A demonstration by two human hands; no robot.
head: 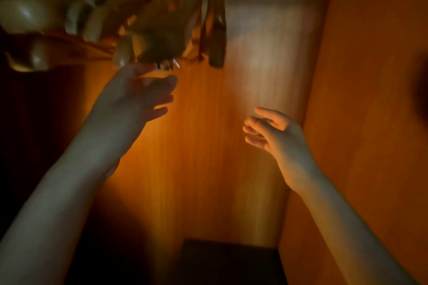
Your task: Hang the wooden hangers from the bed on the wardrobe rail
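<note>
Several wooden hangers (162, 7) hang crowded together at the top left inside a dim wardrobe, their metal hooks running up out of view. The rightmost hanger (217, 21) hangs edge-on, a little apart from the rest. My left hand (136, 97) is raised just below the cluster, fingers spread and relaxed, holding nothing. My right hand (273, 132) hovers lower to the right, fingers loosely extended, also holding nothing. The rail itself is out of view above the frame.
The wardrobe's orange wooden back panel (203, 146) is lit in the middle. Its side wall (359, 99) stands close on the right. A dark box-like object (227, 261) sits at the bottom. The left side is in deep shadow.
</note>
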